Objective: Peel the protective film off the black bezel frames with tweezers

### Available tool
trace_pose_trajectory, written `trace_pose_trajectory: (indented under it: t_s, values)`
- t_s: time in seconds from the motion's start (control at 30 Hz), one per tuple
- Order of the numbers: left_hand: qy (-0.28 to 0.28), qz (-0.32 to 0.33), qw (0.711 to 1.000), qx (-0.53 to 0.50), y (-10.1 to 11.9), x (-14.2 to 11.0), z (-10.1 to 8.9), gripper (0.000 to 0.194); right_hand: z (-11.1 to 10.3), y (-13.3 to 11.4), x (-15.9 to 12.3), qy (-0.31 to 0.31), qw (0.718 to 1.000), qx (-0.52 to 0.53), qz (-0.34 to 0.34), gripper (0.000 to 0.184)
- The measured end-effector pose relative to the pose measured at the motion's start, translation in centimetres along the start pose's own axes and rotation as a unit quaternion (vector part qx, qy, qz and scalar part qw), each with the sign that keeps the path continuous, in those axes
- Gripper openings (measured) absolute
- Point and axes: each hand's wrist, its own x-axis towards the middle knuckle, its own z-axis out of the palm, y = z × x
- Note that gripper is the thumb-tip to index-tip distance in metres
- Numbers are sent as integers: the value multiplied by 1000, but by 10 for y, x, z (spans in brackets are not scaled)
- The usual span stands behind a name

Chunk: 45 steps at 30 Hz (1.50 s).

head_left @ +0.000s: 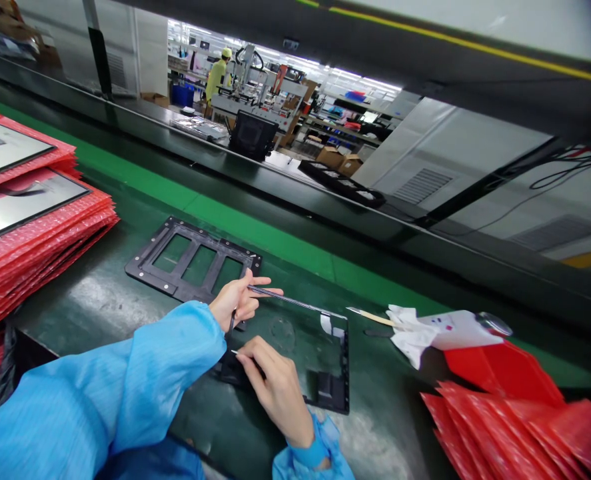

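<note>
A dark glass panel (302,347) with a black frame lies on the green bench in front of me. My left hand (235,300) grips the panel's far left edge, fingers closed around it, tilting that edge up a little. My right hand (275,390) rests on the panel's near left corner, fingers pinched on a thin small strip I cannot name. Both arms wear blue sleeves.
A black fixture plate (195,263) with three windows lies behind the panel. Stacks of red bubble bags with panels (30,220) sit at left, loose red bags (515,413) at right. A white bottle and cloth (440,330) lie beside a stick. A person works far behind.
</note>
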Motion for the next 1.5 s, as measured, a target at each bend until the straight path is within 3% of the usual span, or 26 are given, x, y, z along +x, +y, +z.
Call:
trace_pose_trajectory:
  t_s: [0.5, 0.77, 1.0, 1.2, 1.5]
  values:
    - [6, 8, 1000, 4, -1, -2, 4, 45, 0, -6, 0, -17, 995, -97, -9, 15]
    - [22, 7, 1000, -12, -1, -1, 4, 42, 3, -1, 2, 2, 999, -43, -5, 18]
    - [77, 74, 993, -56, -12, -4, 14, 30, 0, 6, 4, 37, 999, -5, 3, 20]
    - [38, 64, 997, -32, -29, -9, 23, 22, -7, 10, 5, 70, 997, -13, 16, 21]
    - [-2, 68, 997, -32, -27, -7, 17, 21, -12, 10, 3, 85, 996, 14, 30, 22]
